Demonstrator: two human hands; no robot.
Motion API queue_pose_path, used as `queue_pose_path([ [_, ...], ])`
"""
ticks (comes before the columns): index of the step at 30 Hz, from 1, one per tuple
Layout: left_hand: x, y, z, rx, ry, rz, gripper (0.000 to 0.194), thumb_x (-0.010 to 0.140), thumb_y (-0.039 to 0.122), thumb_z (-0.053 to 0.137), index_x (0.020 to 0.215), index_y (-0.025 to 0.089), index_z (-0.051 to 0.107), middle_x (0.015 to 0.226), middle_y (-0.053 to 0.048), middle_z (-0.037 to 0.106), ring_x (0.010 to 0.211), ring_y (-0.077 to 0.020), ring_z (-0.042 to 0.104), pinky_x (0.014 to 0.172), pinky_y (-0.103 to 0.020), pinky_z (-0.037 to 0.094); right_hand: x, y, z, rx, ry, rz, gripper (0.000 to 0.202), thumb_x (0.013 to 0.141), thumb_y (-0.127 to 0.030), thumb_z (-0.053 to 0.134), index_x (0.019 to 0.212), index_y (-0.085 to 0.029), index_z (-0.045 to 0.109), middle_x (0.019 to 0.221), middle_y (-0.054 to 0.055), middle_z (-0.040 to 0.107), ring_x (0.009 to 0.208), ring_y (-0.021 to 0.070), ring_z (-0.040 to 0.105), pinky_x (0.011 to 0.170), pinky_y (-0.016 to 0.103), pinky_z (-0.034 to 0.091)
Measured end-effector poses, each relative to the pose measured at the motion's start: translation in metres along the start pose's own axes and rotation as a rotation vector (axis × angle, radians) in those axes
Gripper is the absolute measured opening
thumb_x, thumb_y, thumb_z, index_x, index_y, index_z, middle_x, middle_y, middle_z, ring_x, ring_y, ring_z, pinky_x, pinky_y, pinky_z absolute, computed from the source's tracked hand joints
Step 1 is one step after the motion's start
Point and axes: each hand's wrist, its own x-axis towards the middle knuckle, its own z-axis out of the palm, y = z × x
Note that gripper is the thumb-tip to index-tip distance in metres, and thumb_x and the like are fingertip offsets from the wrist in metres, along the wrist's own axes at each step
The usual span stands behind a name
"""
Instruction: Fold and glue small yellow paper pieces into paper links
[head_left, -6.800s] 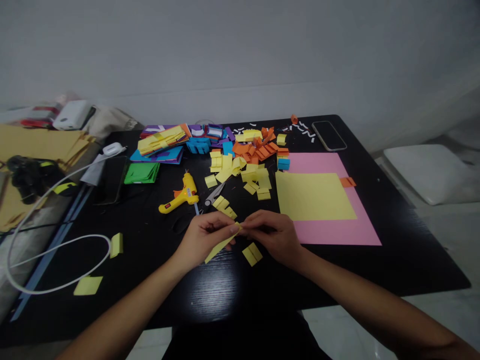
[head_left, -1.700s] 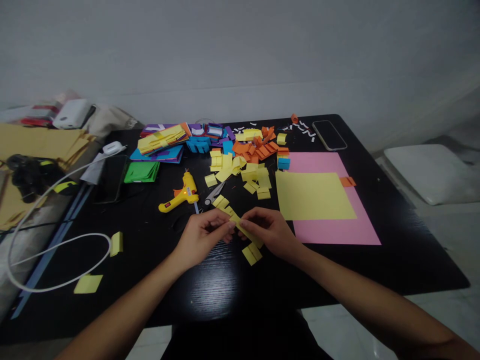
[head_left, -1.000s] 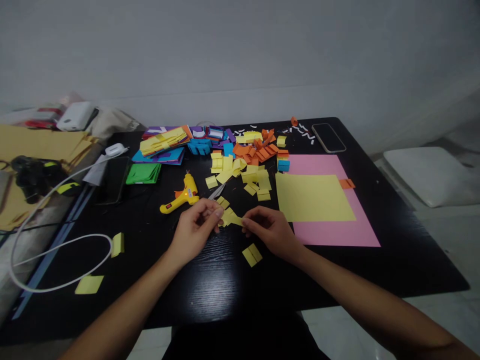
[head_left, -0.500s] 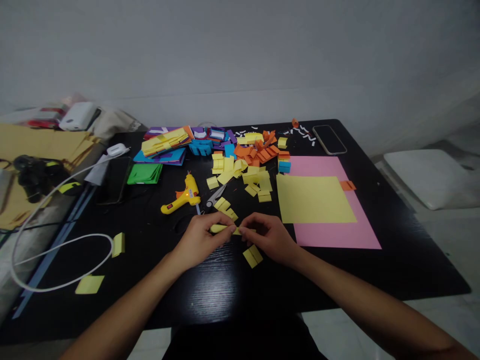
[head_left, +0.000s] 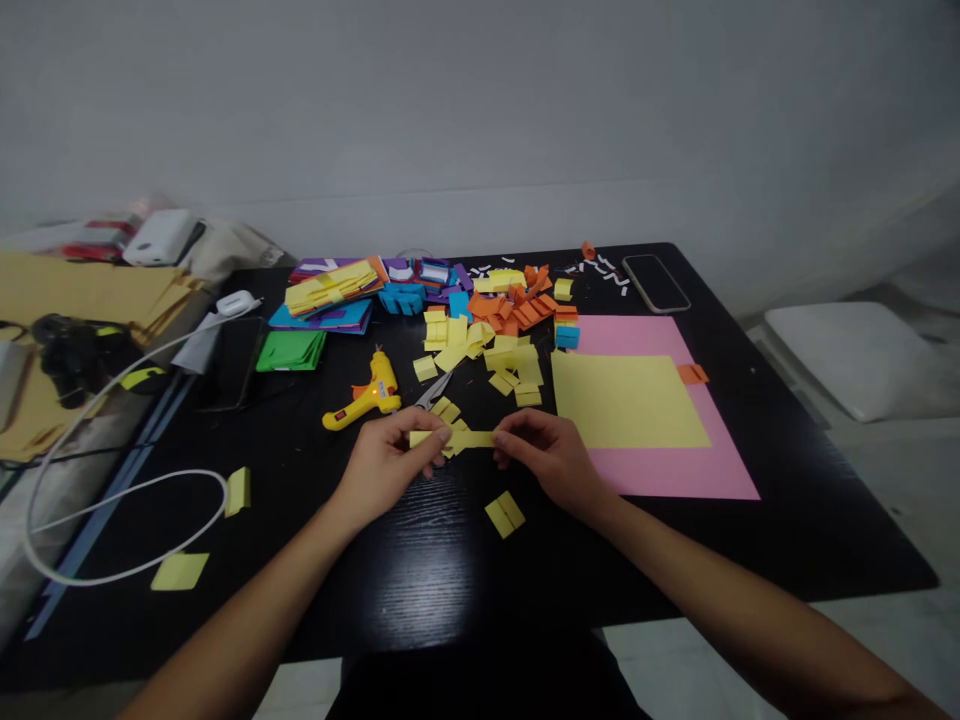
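A narrow yellow paper strip (head_left: 474, 439) is stretched level between my two hands, above the black table. My left hand (head_left: 390, 455) pinches it near its left end, and my right hand (head_left: 546, 455) pinches the right end. Behind the strip lie small folded yellow pieces (head_left: 446, 409) and scissors (head_left: 435, 390), partly hidden by my left hand. A yellow glue gun (head_left: 369, 390) rests beyond my left hand. One creased yellow piece (head_left: 505, 514) lies nearer to me, below the strip.
Yellow paper (head_left: 630, 400) on pink paper (head_left: 675, 472) lies at right. Folded orange pieces (head_left: 517, 305), green paper (head_left: 291, 350) and a phone (head_left: 656, 283) are farther back. A white cable (head_left: 127, 580) loops over the left side of the black table (head_left: 337, 610).
My hands have moved apart and slightly up, and the strip between them now shows at greater length. The loose pieces on the table stay where they were.
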Motion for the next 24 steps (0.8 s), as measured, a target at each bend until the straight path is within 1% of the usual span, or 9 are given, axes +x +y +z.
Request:
queue_pose_path([
  [4,0.0034,-0.0030,-0.0059,-0.033,-0.001,-0.014,0.018,0.086,0.032,0.074,0.084,0.014,0.071,0.059,0.001,0.068,0.047,-0.0079,0.060,0.048,-0.016,0.049,0.0017,0.0046,-0.0031,0.005,0.005,-0.011,0.019,0.084,-0.037,0.079,0.086,-0.021,0.070,0.070,0.000,0.070,0.063,0.0140,0.067,0.065,0.029,0.056],
  [7,0.0045,-0.0047,-0.0061,-0.065,-0.022,-0.031,0.019,0.086,0.032,0.074,0.083,0.014,0.070,0.059,0.001,0.068,0.047,-0.0078,0.060,0.049,-0.016,0.048,-0.0003,0.0069,-0.0018,-0.027,-0.001,-0.073,0.026,0.079,-0.033,0.084,0.100,-0.023,0.072,0.089,0.002,0.075,0.078,0.0162,0.071,0.073,0.031,0.059],
  [9,0.0043,-0.0056,-0.0040,-0.086,-0.044,-0.049,0.019,0.086,0.032,0.074,0.082,0.013,0.069,0.058,0.001,0.068,0.046,-0.0079,0.060,0.049,-0.017,0.049,-0.0025,0.0074,-0.0001,-0.114,-0.007,-0.126,0.033,0.077,-0.031,0.086,0.107,-0.025,0.073,0.100,0.004,0.076,0.086,0.0181,0.072,0.077,0.032,0.059],
  [10,0.0041,-0.0060,-0.0027,-0.098,-0.054,-0.057,0.020,0.086,0.032,0.074,0.082,0.013,0.069,0.058,0.001,0.068,0.046,-0.0081,0.060,0.049,-0.017,0.049,-0.0035,0.0076,0.0006,-0.181,-0.006,-0.156,0.032,0.078,-0.031,0.086,0.108,-0.025,0.074,0.101,0.004,0.076,0.087,0.0187,0.072,0.077,0.033,0.058],
  [12,0.0037,-0.0062,0.0001,-0.129,-0.073,-0.070,0.020,0.087,0.032,0.074,0.084,0.013,0.068,0.059,0.001,0.068,0.046,-0.0086,0.061,0.049,-0.018,0.050,-0.0046,0.0079,0.0012,-0.317,0.012,-0.221,0.025,0.082,-0.030,0.083,0.106,-0.025,0.077,0.098,0.004,0.077,0.085,0.0193,0.071,0.074,0.033,0.056],
  [14,0.0038,-0.0059,0.0022,-0.166,-0.089,-0.074,0.020,0.087,0.033,0.074,0.088,0.013,0.068,0.062,0.001,0.069,0.047,-0.0094,0.061,0.048,-0.019,0.051,-0.0048,0.0086,0.0008,-0.391,0.036,-0.272,0.021,0.084,-0.029,0.082,0.104,-0.025,0.077,0.096,0.004,0.078,0.083,0.0195,0.070,0.073,0.033,0.055],
  [19,0.0040,-0.0047,0.0033,-0.184,-0.131,-0.042,0.022,0.087,0.033,0.074,0.098,0.014,0.070,0.070,0.000,0.069,0.055,-0.0109,0.063,0.052,-0.021,0.054,-0.0043,0.0088,-0.0009,-0.363,0.068,-0.315,0.019,0.084,-0.029,0.082,0.102,-0.024,0.076,0.101,0.004,0.077,0.092,0.0205,0.071,0.080,0.034,0.056],
  [22,0.0034,-0.0049,0.0029,-0.128,-0.115,-0.010,0.019,0.085,0.031,0.076,0.096,0.016,0.071,0.074,0.000,0.067,0.061,-0.0103,0.062,0.058,-0.021,0.052,-0.0045,0.0070,-0.0011,-0.331,0.079,-0.287,0.019,0.084,-0.031,0.081,0.101,-0.024,0.075,0.102,0.005,0.078,0.094,0.0212,0.072,0.082,0.035,0.056],
  [24,0.0031,-0.0059,0.0026,-0.082,-0.078,0.028,0.016,0.084,0.030,0.077,0.091,0.016,0.072,0.084,-0.002,0.069,0.070,-0.0113,0.063,0.063,-0.021,0.051,-0.0048,0.0060,-0.0008,-0.315,0.084,-0.227,0.021,0.083,-0.033,0.082,0.101,-0.024,0.075,0.099,0.005,0.078,0.089,0.0214,0.072,0.079,0.036,0.057],
])
